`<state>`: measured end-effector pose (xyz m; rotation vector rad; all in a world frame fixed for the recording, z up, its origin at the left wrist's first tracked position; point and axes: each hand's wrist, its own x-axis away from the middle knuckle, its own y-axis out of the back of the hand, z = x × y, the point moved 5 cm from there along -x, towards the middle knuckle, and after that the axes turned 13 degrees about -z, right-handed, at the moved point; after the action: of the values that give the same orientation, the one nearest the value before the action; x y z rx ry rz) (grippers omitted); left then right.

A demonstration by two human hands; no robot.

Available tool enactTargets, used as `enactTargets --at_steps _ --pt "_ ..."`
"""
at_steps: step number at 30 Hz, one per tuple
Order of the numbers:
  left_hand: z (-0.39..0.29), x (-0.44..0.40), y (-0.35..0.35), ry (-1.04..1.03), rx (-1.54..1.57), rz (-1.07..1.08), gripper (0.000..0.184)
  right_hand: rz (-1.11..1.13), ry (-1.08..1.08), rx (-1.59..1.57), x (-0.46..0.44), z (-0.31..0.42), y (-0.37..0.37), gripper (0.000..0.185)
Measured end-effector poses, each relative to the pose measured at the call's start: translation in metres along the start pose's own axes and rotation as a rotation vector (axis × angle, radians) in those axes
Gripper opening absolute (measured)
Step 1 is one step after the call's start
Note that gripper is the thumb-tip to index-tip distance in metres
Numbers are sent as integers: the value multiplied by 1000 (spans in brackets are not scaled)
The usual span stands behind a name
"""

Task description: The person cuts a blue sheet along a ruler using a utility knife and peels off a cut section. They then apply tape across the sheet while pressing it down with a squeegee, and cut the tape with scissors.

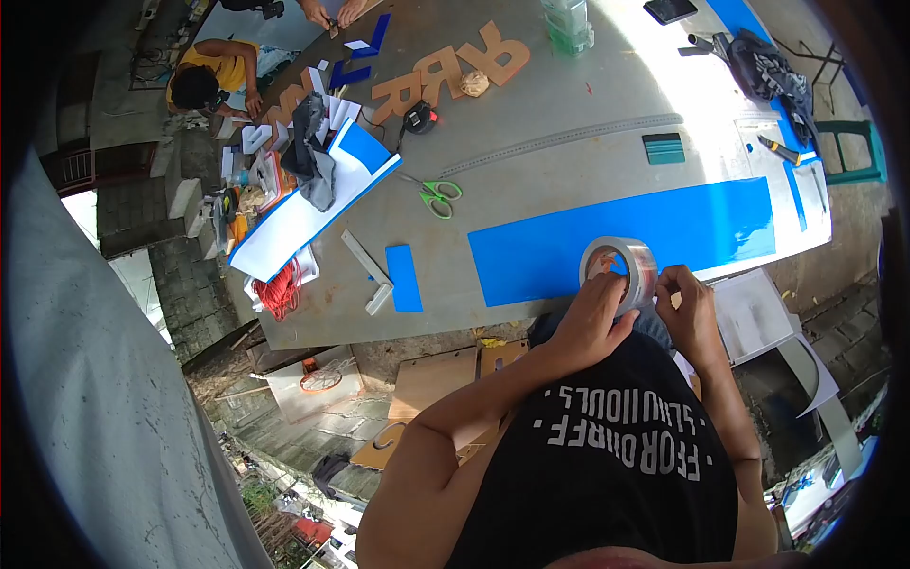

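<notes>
While the left hand (597, 313) grips a roll of tape (645, 270), the right hand (690, 308) is curled just beside it, whether pinching anything I cannot tell, and a blue sheet (545, 251) lies on the table (531, 194) just beyond both hands.

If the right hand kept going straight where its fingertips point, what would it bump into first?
Probably the roll of tape that the left hand holds. The right hand's bent fingers point toward its side. They look very close, but I can't tell whether they already touch.
</notes>
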<state>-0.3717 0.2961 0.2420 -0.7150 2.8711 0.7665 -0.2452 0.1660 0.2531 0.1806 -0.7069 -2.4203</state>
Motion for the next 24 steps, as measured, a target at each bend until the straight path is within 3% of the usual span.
enactTargets --at_steps 6,10,16,24 --pt "4 -2 1 65 16 -22 47 -68 22 87 1 2 -7 18" --pt "8 -7 3 124 46 -23 40 -66 69 -27 -4 20 -1 19" --pt "11 -21 10 75 94 -97 41 -133 -32 -221 -2 20 0 41" --pt "4 -25 7 -42 -21 -55 44 -202 18 -119 -2 18 6 24"
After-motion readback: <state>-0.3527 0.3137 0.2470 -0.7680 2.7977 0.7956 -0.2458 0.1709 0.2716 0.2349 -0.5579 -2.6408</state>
